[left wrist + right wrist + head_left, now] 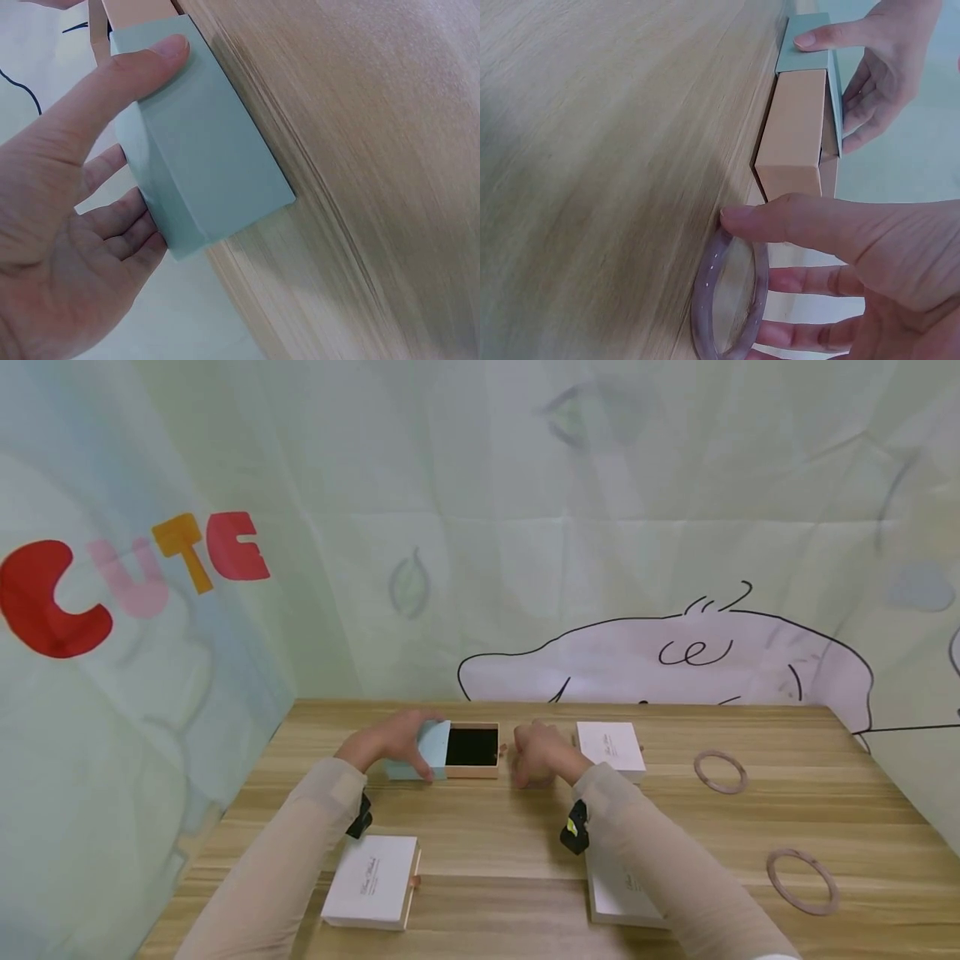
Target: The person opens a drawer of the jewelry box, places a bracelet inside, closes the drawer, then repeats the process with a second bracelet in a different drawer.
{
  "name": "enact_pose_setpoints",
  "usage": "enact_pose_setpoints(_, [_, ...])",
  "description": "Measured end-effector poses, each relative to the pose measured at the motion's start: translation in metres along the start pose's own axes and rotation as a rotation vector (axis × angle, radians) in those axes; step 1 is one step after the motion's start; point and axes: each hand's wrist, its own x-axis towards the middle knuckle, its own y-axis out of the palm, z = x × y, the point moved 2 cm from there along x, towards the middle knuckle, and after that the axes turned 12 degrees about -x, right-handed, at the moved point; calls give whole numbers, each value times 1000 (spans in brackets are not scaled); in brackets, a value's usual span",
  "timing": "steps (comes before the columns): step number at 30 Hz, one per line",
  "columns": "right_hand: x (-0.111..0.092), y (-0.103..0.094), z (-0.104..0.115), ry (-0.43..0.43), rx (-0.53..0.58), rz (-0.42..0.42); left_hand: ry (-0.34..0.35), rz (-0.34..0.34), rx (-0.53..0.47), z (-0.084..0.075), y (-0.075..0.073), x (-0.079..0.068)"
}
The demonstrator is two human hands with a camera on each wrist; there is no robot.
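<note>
My left hand [397, 739] grips a light blue drawer box [210, 142], thumb on the near side and fingers at the far side. Its peach inner drawer [791, 120] is pulled partway out to the right, showing a black lining [472, 747]. Just right of the drawer, my right hand [542, 753] holds a mauve bangle [703, 300] low at the tabletop. In the right wrist view the thumb lies on one end of the ring, with the fingers along its far side. The hand mostly hides this bangle in the head view.
A white box [611, 745] stands beside my right hand. Another white box [372, 881] lies at the near left, and a third [618, 893] is partly under my right forearm. Two more bangles [813, 908] rest on the wooden table [495, 893] at the right. A printed curtain hangs behind.
</note>
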Motion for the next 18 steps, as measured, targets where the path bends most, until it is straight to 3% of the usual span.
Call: enact_pose_setpoints(18, [3, 2, -1, 10, 37, -6, -5, 3, -2, 0, 0, 1])
